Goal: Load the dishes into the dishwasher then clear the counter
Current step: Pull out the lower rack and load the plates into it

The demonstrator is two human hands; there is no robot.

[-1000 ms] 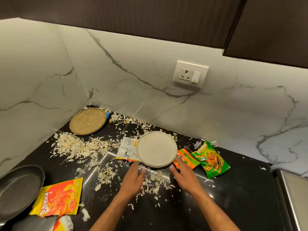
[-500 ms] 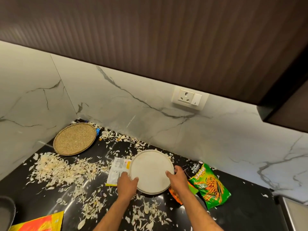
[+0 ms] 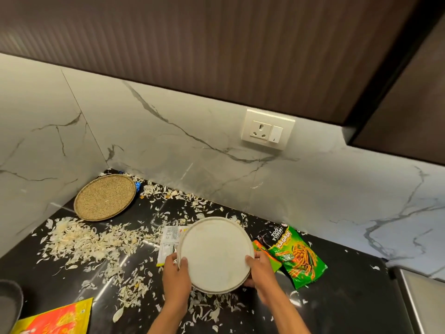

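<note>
A round white plate is tilted up off the black counter, its face toward me. My left hand grips its lower left rim, thumb on the face. My right hand grips the lower right rim, fingers curled behind. The plate seems to have a second rim beneath it. A round woven mat lies in the back left corner. The edge of a dark pan shows at the far left.
Onion-like peelings are scattered over the counter. A green snack packet, an orange packet, a white wrapper and a yellow-red packet lie around. A wall socket sits under dark cabinets. A steel edge is at right.
Both hands reached the plate, took hold of its rim and lifted its near side off the counter. The camera tilted upward, so the pan and yellow packet slid toward the bottom edge.
</note>
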